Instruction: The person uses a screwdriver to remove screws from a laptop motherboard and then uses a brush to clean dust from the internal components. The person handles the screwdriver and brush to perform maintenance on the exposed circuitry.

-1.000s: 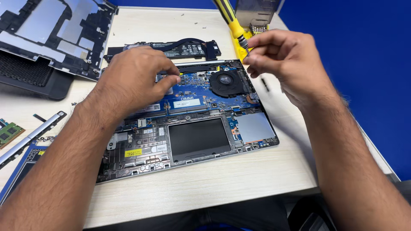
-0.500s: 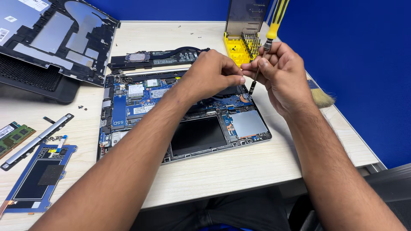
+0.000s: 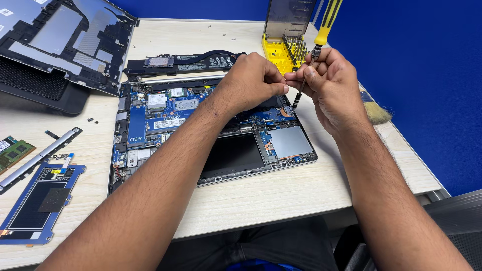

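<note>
Screwdriver [image 3: 315, 52] gripped in right hand [image 3: 329, 85], long axis tilted, yellow handle up and away, tip down at upper right of opened laptop [image 3: 211, 130]. Left hand [image 3: 251, 83] closed, fingertips pinching at shaft just beside tip, touching right hand. Bit case [image 3: 281, 50] close behind.

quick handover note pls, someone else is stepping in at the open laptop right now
Right hand: grips the yellow-handled screwdriver, tip down near the board's right rear corner.
Left hand: rests on the laptop, fingertips beside the screwdriver shaft.
Laptop lies open, bottom up, blue board exposed.
Already off: bottom cover at rear left, heatsink behind the laptop, memory stick and blue panel at left. Loose screws on the table.
Bit case stands open at rear right, brush beside it.
Left: board is in the chassis; the fan bay looks empty, but the hands hide it.
</note>
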